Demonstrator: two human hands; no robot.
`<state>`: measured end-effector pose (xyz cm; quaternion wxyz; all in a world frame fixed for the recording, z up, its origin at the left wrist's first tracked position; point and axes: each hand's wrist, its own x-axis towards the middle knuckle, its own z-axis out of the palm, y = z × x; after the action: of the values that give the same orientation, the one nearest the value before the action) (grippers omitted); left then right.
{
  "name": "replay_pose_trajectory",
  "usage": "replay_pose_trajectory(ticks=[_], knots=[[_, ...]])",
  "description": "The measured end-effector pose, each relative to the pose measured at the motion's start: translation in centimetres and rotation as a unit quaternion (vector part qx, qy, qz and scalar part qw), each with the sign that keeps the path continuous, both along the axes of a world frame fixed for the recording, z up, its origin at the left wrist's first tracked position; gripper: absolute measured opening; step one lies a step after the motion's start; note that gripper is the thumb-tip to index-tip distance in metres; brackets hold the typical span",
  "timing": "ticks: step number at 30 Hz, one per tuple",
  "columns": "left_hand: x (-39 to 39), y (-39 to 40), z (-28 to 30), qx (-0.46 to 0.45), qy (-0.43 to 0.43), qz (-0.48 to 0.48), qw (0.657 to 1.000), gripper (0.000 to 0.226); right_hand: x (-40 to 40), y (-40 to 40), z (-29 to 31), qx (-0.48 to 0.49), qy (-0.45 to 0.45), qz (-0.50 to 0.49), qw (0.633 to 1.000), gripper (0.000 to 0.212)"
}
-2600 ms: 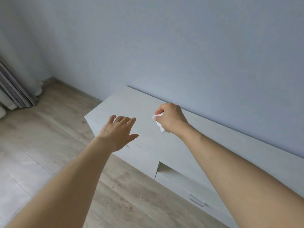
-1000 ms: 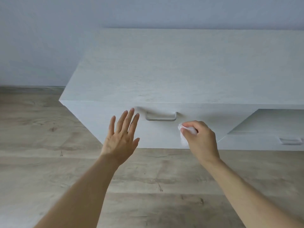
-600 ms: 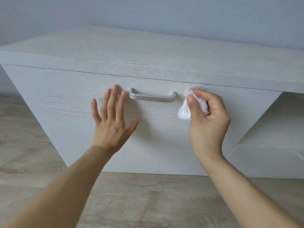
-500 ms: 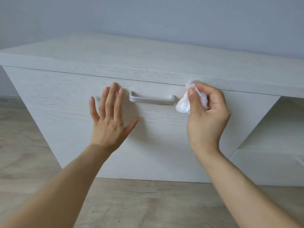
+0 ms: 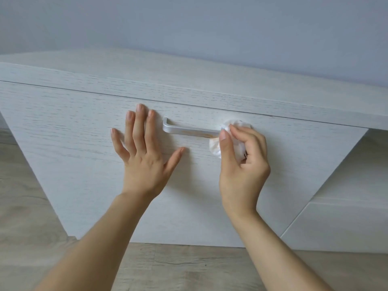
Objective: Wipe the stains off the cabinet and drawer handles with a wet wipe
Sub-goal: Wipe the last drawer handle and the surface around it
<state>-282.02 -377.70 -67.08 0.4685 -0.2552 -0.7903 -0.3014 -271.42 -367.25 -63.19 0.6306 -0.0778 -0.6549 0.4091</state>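
left hand [image 5: 144, 158]: fingers spread flat on drawer [image 5: 84, 164], just left of handle [image 5: 189, 130] | right hand [image 5: 241, 164]: pinches crumpled wipe [image 5: 216, 148] against handle's right end | handle: brownish stain [image 5: 199, 134] along bar | floor [image 5: 189, 269] near

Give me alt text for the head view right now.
A right hand presses a crumpled white wet wipe against the right end of a silver drawer handle, which shows a brownish stain. The left hand lies flat, fingers spread, on the pale wood-grain drawer front just left of the handle.
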Motion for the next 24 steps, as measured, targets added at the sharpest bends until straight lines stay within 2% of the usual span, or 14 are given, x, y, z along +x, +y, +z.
replay_pose_trajectory(ticks=[4,8,10,14,19,22,24], knots=[[-0.3,-0.3,-0.1,-0.012,0.002,-0.014,1.000,0.088,0.2,-0.6,-1.1,0.004,-0.034,-0.026,0.999,0.023],[-0.5,-0.6,-0.1,-0.025,0.006,-0.017,1.000,0.088,0.7,0.2,0.2,-0.103,0.001,-0.020,0.994,0.014],[-0.5,-0.4,-0.1,-0.020,0.006,-0.019,1.000,0.089,0.3,0.3,1.1,-0.126,0.004,-0.005,0.992,0.014],[-0.4,0.1,-0.2,-0.006,0.007,-0.023,1.000,0.092,0.1,-0.9,1.1,-0.069,-0.027,-0.017,0.997,0.016],[-0.6,0.4,-0.4,0.004,0.015,-0.020,1.000,0.092,-0.2,-0.4,1.9,-0.131,-0.031,-0.017,0.991,0.010],[-0.7,0.6,-0.4,0.005,0.022,-0.011,1.000,0.091,0.7,-1.2,1.2,-0.097,-0.062,-0.018,0.993,0.006],[-0.9,0.7,-0.6,0.003,0.032,0.000,0.999,0.091,1.6,-1.1,0.5,-0.076,-0.077,-0.017,0.994,0.011]])
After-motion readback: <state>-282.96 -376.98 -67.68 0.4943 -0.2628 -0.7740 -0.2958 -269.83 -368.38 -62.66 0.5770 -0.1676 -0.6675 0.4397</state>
